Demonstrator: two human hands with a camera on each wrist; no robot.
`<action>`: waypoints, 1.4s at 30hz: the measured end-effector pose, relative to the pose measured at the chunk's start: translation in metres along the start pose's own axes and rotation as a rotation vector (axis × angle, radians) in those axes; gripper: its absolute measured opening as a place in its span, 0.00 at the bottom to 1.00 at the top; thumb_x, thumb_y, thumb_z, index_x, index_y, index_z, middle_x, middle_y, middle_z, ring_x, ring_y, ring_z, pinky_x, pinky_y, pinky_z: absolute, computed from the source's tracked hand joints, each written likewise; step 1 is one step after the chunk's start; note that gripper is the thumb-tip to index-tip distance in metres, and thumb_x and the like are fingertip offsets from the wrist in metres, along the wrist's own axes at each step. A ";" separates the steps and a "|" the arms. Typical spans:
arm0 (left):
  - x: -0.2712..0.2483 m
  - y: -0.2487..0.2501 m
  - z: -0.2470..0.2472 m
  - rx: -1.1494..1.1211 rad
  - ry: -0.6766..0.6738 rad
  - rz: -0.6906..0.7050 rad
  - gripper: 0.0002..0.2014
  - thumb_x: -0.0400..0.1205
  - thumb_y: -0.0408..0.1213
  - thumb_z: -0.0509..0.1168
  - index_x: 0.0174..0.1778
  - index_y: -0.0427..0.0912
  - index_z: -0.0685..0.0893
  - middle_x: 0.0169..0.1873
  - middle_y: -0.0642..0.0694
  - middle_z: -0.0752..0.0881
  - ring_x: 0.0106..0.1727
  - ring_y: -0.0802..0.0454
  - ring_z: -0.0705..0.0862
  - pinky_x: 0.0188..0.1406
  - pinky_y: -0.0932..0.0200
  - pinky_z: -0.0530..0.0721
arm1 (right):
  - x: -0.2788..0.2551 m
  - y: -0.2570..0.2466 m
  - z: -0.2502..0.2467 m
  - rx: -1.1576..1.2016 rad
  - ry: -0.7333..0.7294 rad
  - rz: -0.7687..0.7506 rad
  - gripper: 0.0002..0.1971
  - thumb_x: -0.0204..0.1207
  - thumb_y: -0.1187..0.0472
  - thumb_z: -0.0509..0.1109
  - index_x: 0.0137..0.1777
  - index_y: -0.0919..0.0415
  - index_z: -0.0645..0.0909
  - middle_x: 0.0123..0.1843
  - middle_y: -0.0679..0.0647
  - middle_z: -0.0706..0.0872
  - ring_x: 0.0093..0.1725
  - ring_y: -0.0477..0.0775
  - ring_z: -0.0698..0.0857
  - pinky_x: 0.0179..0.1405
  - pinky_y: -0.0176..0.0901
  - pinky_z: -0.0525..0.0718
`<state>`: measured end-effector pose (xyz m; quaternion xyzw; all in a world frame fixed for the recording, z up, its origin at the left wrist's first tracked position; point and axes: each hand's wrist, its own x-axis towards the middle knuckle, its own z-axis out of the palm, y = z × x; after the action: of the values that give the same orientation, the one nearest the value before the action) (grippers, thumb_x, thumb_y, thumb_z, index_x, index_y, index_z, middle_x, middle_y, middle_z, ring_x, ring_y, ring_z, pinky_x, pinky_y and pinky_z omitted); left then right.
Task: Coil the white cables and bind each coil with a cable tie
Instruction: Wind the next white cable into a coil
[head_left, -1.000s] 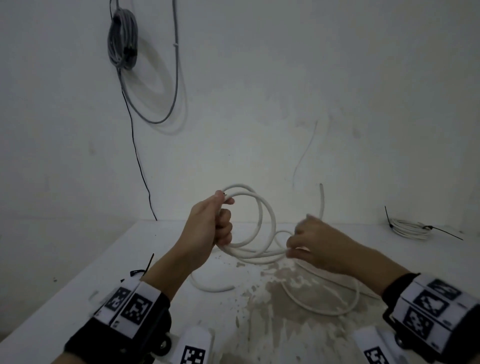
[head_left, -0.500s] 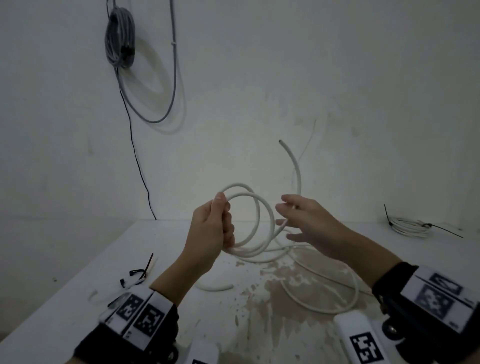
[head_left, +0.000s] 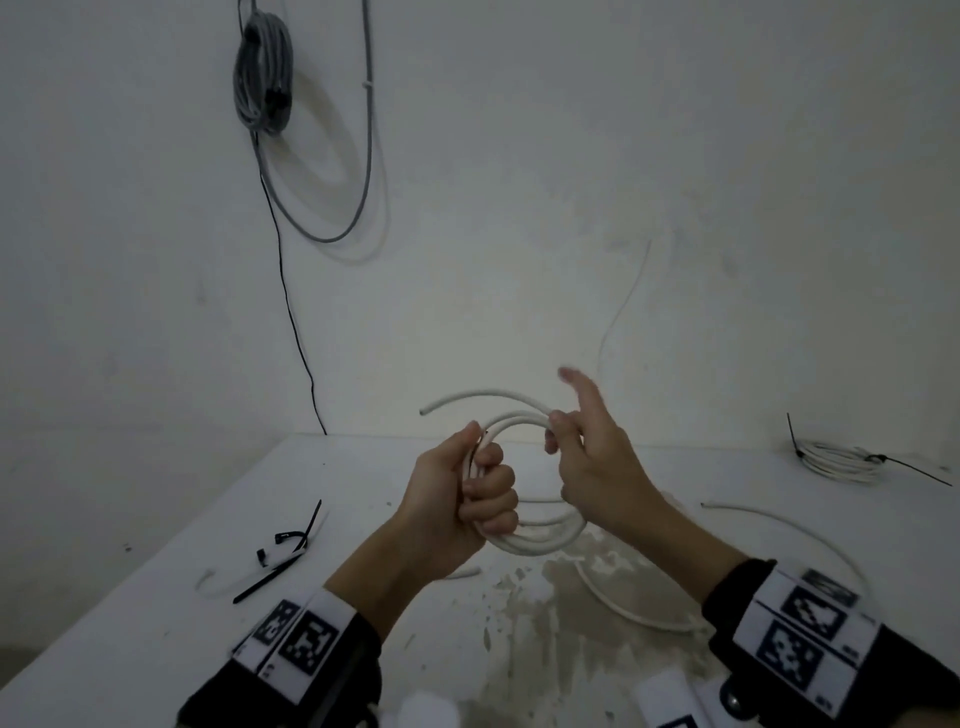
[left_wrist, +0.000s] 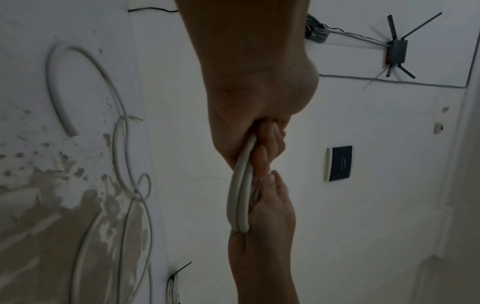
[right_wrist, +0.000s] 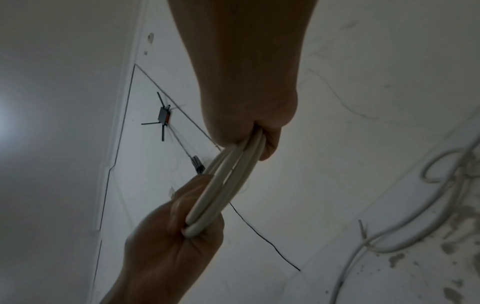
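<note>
Several turns of white cable (head_left: 535, 540) are stacked in my fists, so the job now, as I judge it, is to lay the last free end (head_left: 431, 408) flat against the loops and keep every turn the same width before any tie goes on; a slack turn would spring out the moment I let go with one hand. Starting at my left, the loose black cable ties (head_left: 291, 545) lie on the table (head_left: 156, 597), down and away from my left hand, within reach once the coil is settled. My left hand (head_left: 457, 504) is curled tight round one side of the bundle, thumb on top, fingers wrapped underneath, the turns running straight through the fist. The coil hangs between my two hands, above the table. My right hand (head_left: 597, 467) pinches the far side of the same loops with its lower fingers bent round them, while the forefinger sticks out straight and touches nothing. Beyond and below my right hand, another white cable (head_left: 779, 530) lies uncoiled on the table, and farther right a finished coil (head_left: 836, 460) sits already tied
</note>
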<state>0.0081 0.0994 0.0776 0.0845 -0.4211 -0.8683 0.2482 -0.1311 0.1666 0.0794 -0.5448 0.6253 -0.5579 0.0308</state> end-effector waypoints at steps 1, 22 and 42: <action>0.000 0.002 -0.002 -0.004 -0.023 -0.029 0.22 0.82 0.46 0.50 0.22 0.41 0.70 0.13 0.50 0.62 0.11 0.57 0.60 0.13 0.66 0.63 | 0.001 0.000 -0.001 0.016 -0.015 0.027 0.13 0.85 0.59 0.54 0.65 0.53 0.74 0.31 0.51 0.75 0.20 0.41 0.69 0.24 0.41 0.69; 0.002 0.007 -0.006 -0.117 -0.474 -0.153 0.21 0.78 0.54 0.58 0.34 0.37 0.76 0.21 0.49 0.63 0.21 0.54 0.61 0.26 0.60 0.67 | -0.003 -0.016 -0.028 0.397 -0.163 0.070 0.15 0.85 0.61 0.59 0.38 0.61 0.83 0.21 0.51 0.64 0.19 0.50 0.61 0.16 0.36 0.65; 0.003 0.007 0.012 0.307 -0.010 -0.096 0.21 0.86 0.47 0.47 0.30 0.42 0.71 0.15 0.54 0.60 0.14 0.60 0.54 0.14 0.68 0.54 | 0.003 -0.028 -0.037 0.169 -0.393 0.341 0.29 0.83 0.43 0.54 0.41 0.69 0.82 0.25 0.55 0.79 0.23 0.53 0.77 0.25 0.43 0.81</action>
<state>0.0035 0.1021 0.0907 0.1374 -0.5455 -0.8050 0.1884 -0.1381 0.1955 0.1151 -0.5249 0.6413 -0.4785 0.2904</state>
